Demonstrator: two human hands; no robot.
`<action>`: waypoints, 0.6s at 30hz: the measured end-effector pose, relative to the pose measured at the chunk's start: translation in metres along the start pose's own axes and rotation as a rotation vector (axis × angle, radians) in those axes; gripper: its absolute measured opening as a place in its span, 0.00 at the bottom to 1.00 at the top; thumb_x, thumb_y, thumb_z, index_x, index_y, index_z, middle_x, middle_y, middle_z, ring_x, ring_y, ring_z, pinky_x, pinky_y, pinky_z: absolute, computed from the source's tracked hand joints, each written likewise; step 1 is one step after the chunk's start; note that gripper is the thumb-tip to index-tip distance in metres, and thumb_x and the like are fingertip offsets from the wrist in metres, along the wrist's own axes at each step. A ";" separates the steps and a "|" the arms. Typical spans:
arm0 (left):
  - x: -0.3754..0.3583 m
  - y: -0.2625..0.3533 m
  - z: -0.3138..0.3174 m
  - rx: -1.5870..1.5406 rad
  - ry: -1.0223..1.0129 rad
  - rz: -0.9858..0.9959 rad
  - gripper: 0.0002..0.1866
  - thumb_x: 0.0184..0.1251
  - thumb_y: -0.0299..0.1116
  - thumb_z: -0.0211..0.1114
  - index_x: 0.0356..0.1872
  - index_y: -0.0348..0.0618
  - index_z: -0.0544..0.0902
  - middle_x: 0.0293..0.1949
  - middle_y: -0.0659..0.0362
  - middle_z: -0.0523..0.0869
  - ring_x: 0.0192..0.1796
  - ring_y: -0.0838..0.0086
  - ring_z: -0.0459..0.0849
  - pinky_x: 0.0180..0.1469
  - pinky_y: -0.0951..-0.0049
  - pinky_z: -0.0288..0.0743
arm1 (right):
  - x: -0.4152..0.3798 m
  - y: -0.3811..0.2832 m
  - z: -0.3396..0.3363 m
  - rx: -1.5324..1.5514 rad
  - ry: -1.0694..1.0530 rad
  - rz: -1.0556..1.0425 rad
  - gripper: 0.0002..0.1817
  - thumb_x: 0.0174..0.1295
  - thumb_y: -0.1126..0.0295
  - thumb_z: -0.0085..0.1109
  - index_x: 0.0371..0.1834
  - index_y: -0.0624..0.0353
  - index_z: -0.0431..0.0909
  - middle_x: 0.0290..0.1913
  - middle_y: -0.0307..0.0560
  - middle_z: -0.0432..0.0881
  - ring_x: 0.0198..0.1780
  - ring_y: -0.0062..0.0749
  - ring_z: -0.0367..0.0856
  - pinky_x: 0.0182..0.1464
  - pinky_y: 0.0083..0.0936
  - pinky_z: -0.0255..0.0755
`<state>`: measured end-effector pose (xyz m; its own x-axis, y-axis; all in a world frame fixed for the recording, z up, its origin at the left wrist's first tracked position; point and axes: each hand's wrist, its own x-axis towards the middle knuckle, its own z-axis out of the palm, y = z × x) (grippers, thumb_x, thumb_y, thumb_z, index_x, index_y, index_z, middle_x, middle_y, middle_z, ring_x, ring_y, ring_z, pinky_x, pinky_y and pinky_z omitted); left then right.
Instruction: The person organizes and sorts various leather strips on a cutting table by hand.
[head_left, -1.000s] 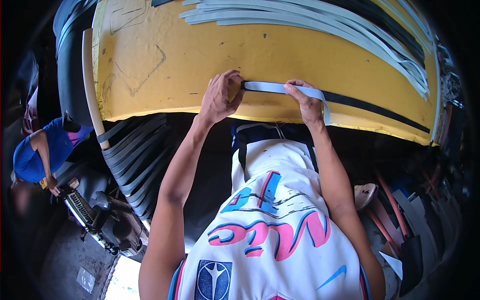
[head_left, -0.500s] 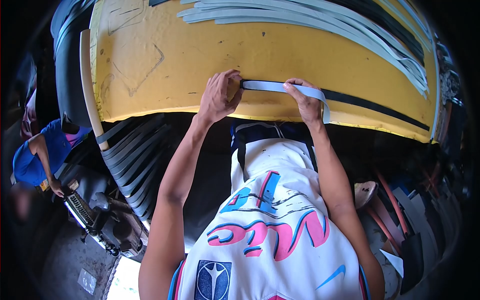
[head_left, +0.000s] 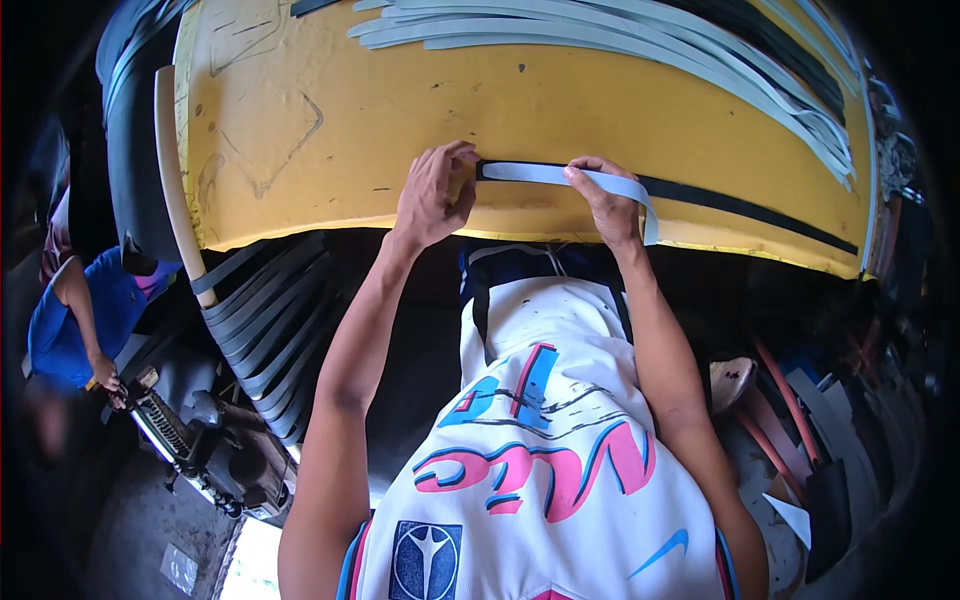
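A long black strip [head_left: 755,210] lies along the near edge of a yellow-covered table [head_left: 380,130]. On top of its left part runs a pale grey strip [head_left: 525,173], whose right end bends back and hangs down. My right hand [head_left: 607,200] pinches this pale strip between thumb and fingers. At the left ends of both strips rests my left hand [head_left: 432,198], fingers bent, with a gap between thumb and fingertips.
Many pale strips [head_left: 600,30] lie in a bundle across the table's far side. Dark strips [head_left: 270,330] hang on a pole [head_left: 178,170] at left. Beyond it, a person in a blue shirt [head_left: 85,315] handles a metal machine part [head_left: 165,430]. Sheet scraps [head_left: 830,430] stand at right.
Both my hands stay nearly in place on the strips. The view has shifted slightly, and the person at left has moved a hand a little on the machine part.
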<state>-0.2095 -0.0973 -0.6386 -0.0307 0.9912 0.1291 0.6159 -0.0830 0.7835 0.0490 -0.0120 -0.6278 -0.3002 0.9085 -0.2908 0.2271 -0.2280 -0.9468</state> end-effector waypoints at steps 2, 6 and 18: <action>0.000 -0.001 0.000 -0.002 0.008 0.005 0.27 0.55 0.21 0.66 0.59 0.44 0.73 0.47 0.58 0.86 0.48 0.61 0.82 0.57 0.62 0.72 | 0.000 -0.001 0.000 -0.021 0.009 -0.012 0.14 0.62 0.63 0.70 0.38 0.65 0.87 0.34 0.42 0.89 0.37 0.21 0.83 0.44 0.18 0.75; -0.001 -0.003 0.001 -0.003 0.006 0.017 0.25 0.58 0.20 0.66 0.59 0.41 0.74 0.50 0.57 0.85 0.46 0.61 0.80 0.57 0.62 0.73 | 0.000 -0.001 -0.001 -0.060 0.005 -0.037 0.14 0.62 0.63 0.70 0.38 0.65 0.87 0.33 0.42 0.89 0.36 0.21 0.84 0.43 0.18 0.75; 0.000 -0.007 0.004 -0.067 0.038 0.007 0.27 0.55 0.14 0.57 0.59 0.42 0.75 0.47 0.58 0.87 0.45 0.62 0.83 0.56 0.62 0.72 | -0.001 -0.001 -0.001 -0.087 0.011 -0.065 0.14 0.63 0.63 0.70 0.38 0.64 0.87 0.33 0.43 0.89 0.36 0.21 0.85 0.42 0.18 0.76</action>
<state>-0.2110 -0.0965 -0.6464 -0.0576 0.9860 0.1565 0.5620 -0.0975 0.8214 0.0501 -0.0120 -0.6266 -0.3071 0.9243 -0.2267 0.2874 -0.1370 -0.9479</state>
